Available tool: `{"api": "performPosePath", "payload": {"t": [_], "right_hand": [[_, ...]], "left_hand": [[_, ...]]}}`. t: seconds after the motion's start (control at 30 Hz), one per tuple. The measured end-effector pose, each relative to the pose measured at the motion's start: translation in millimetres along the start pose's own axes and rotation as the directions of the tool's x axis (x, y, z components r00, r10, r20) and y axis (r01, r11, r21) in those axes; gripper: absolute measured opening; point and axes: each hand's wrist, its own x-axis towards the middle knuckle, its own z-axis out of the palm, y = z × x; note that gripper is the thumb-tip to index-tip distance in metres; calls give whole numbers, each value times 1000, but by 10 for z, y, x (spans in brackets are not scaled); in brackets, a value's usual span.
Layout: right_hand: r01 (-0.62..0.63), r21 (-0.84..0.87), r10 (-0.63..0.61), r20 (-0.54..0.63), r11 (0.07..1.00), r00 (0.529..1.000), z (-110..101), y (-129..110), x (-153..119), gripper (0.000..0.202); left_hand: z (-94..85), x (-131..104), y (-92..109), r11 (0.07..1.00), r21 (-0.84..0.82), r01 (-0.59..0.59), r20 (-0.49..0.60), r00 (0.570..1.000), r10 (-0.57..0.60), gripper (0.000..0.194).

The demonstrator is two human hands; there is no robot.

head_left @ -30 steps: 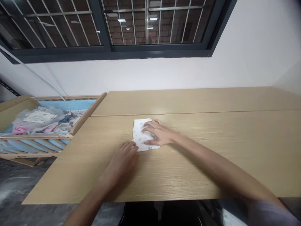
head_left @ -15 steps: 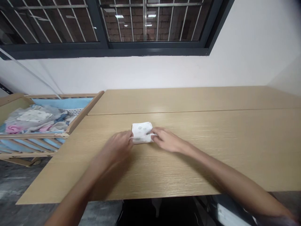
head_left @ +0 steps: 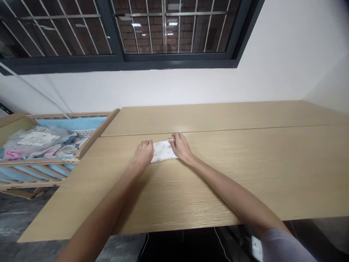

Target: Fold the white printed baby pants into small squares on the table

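A folded white cloth with small printed motifs lies on the wooden table, between my two hands. My left hand is closed over the cloth's left end, thumb and fingers curled on it. At the far right corner, my right hand has its thumb and bent fingers closed on the cloth's edge. My fingers hide both ends of the cloth. Its near edge shows as one straight line with no flap standing up.
To the left stands a wooden crib with blue lining, holding a heap of clothes. A wall with a barred window rises behind the table. A seam crosses the tabletop beyond the cloth.
The cloth's near part, raised and folding before, now lies flat, and more printed motifs show. My right hand has moved up to the far corner; my left hand has shifted slightly upward.
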Motion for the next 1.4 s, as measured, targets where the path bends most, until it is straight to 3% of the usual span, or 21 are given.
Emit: {"api": "performPosePath", "payload": {"t": [0.1,0.2,0.27,0.47,0.6,0.73,0.83,0.9,1.07,1.23,1.33,1.4], "right_hand": [[124,-33,-126,-60,992,990,-106,-95,-88,42],[298,-61,-293,80,952,953,-142,-187,-181,51],[368,-87,-346,200,926,917,-102,-211,-234,57],[372,-134,-302,370,918,879,-31,-155,-304,64],[226,-112,-165,394,968,904,-130,-88,-306,67],[112,-77,-71,408,991,910,-187,-52,-296,69],[223,-56,-191,342,973,920,-257,-67,-278,68],[318,-31,-291,328,948,899,-333,-75,-262,65],[349,58,-339,423,935,840,-408,40,-222,72],[249,186,-296,295,950,908,-230,197,-190,62],[118,332,-188,187,936,964,-199,171,-143,48],[0,509,-82,139,861,987,-239,118,-91,45]], "left_hand": [[31,-92,74,998,-51,-23,-93,995,19,48],[159,-192,198,970,-201,-135,-175,979,100,66],[284,-241,269,942,-272,-198,-173,973,154,75],[499,-278,269,953,-224,-205,-86,978,190,81],[514,-295,201,978,-156,-135,-74,989,125,80],[480,-310,147,987,-121,-106,-57,993,100,83],[339,-306,79,974,-101,-204,-100,976,195,88],[207,-299,22,955,-112,-275,-106,959,264,84],[73,-259,-59,951,-166,-262,-22,965,262,76],[162,-216,-40,963,-147,-226,-51,974,221,44],[42,-211,-17,971,-147,-191,-115,978,175,34],[-113,-228,11,954,-265,-142,-144,984,107,30]]}}
